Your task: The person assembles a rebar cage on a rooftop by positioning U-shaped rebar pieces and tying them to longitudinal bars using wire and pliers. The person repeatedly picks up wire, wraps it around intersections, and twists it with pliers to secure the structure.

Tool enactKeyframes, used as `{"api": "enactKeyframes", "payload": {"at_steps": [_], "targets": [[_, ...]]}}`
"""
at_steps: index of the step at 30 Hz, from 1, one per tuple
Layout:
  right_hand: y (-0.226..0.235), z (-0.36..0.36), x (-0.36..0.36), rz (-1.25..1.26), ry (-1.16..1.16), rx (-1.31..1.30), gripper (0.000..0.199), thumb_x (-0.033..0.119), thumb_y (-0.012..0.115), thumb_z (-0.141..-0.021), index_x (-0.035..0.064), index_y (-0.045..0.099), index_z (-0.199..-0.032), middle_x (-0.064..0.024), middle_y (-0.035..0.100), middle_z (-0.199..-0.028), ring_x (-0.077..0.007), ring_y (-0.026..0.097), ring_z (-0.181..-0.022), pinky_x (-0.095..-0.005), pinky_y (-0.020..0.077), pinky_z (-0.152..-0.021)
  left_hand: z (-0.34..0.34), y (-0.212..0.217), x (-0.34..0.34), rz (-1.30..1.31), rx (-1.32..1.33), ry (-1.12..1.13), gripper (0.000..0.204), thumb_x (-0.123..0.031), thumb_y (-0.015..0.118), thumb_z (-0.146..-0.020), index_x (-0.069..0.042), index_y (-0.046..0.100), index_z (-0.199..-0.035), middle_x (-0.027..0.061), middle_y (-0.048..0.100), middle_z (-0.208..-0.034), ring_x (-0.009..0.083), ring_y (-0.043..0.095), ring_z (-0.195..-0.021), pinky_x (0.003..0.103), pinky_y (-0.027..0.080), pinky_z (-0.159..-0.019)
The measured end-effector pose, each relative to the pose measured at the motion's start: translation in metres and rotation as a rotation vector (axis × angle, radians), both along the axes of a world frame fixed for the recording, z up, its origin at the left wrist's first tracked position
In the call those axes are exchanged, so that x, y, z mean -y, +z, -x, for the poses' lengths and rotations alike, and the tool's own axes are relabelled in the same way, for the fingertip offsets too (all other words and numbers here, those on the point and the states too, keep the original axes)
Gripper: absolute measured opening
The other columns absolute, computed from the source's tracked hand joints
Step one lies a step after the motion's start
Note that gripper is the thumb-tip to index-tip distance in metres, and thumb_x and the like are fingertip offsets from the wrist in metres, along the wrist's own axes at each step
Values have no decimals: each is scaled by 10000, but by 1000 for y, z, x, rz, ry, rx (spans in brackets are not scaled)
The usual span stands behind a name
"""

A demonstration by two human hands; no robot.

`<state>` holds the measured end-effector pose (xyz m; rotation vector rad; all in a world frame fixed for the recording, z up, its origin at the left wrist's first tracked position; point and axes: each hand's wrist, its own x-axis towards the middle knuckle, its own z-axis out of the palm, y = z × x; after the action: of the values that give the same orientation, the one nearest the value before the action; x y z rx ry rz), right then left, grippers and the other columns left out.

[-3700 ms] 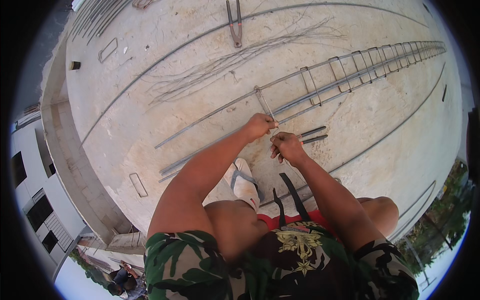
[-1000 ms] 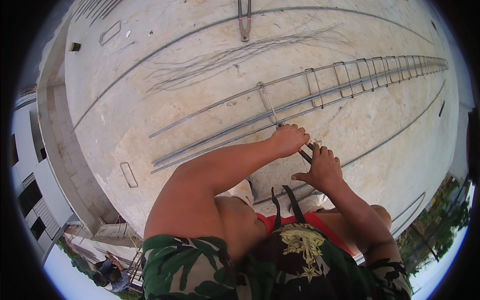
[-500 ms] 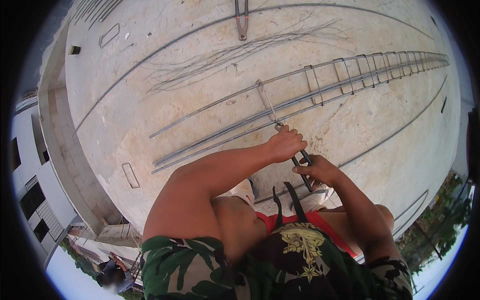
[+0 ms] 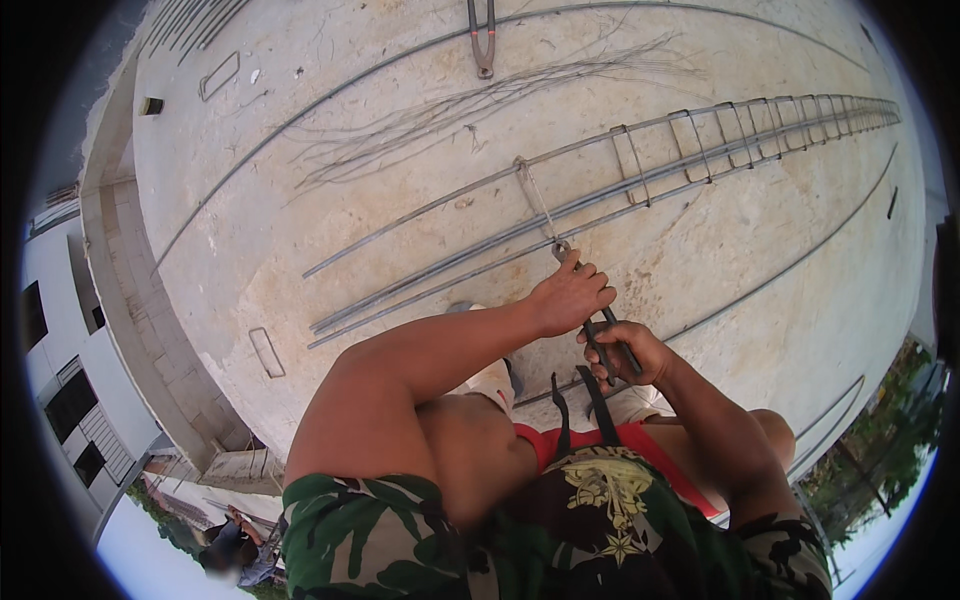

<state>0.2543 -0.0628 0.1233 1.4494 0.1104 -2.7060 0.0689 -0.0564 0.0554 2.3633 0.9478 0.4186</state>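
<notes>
A pair of dark steel pincers (image 4: 560,250) has its jaws at the near corner of a stirrup (image 4: 536,200), by the nearest bar of a long rebar cage (image 4: 440,277). My left hand (image 4: 572,297) is closed around the pincers just behind the jaws. Lower down, my right hand (image 4: 632,354) has its fingers curled around the two handles. Whether any tie wire sits between the jaws is too small to tell. More stirrups stand along the cage toward the far right.
Loose tie wires (image 4: 440,115) lie beyond the cage. A second pair of pincers (image 4: 484,50) rests at the top. Single stirrups (image 4: 266,352) and long rods lie on the concrete slab (image 4: 230,290). A low wall (image 4: 150,330) edges the left side. Another person (image 4: 235,550) is at lower left.
My right hand has closed more fully around the handles, and its fingers have shifted slightly left. My left hand and the jaws stay in nearly the same place at the stirrup.
</notes>
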Motion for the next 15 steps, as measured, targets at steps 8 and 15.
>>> {"api": "enactKeyframes", "payload": {"at_steps": [8,15], "targets": [[37,25,5,-1251,1318,802,668,306,699,-752,-93,382,-1184,-225,586,-891,-351,644,-801,-424,527,-746,-16,8,-22,340,-149,-59,186,-55,552,-780,-83,573,-962,88,559,-908,283,534,-976,535,286,-1011],[19,3,-17,-508,603,215,353,200,565,-800,-72,512,-1019,-149,602,-745,-281,648,-727,-398,535,-654,-4,9,-2,73,122,69,237,-68,553,-782,-81,560,-1019,104,547,-927,286,522,-1020,527,264,-1047]]}}
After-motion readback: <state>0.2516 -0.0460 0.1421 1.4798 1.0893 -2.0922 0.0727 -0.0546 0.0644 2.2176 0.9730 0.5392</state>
